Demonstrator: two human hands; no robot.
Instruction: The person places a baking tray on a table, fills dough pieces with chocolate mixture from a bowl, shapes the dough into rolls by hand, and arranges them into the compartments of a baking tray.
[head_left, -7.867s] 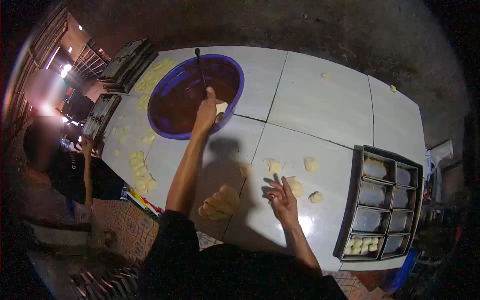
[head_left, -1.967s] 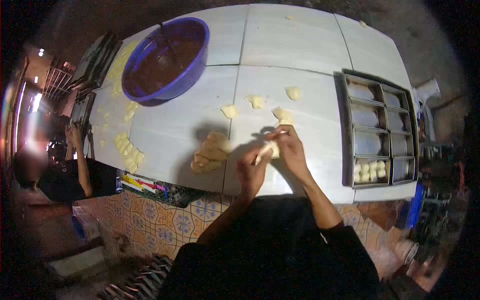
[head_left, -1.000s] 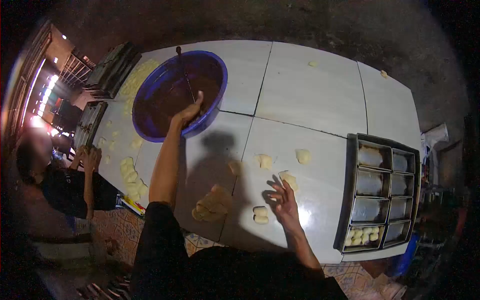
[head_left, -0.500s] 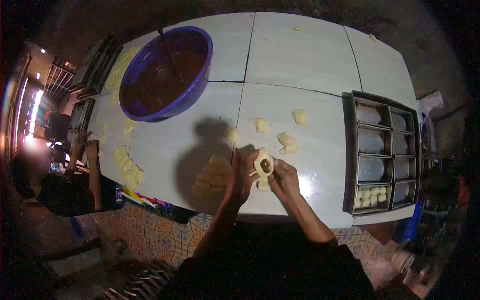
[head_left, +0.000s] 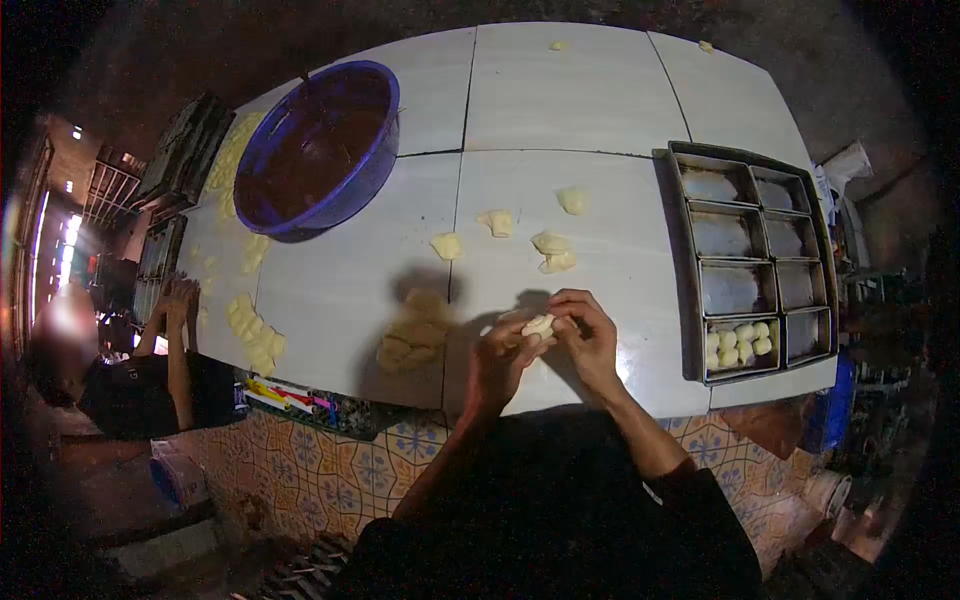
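Note:
Between my two hands is a small piece of pale dough, its edges bunched together on top. My left hand is closed round its left side, and my right hand pinches it from the right. No filling shows at this moment. Just beyond my hands, several loose dough pieces lie on the white table, among them a folded one and a flat one. A larger cluster of dough pieces sits in shadow to the left of my left hand.
A purple basin of brown filling stands far left with a stick in it. At right is a metal tray with compartments; small dough balls fill one near compartment. Another person works at the left end beside more dough.
The dough was open like a cup with brown filling visible; its edges are now drawn together. My right hand has come over the top. The whole view has shifted slightly.

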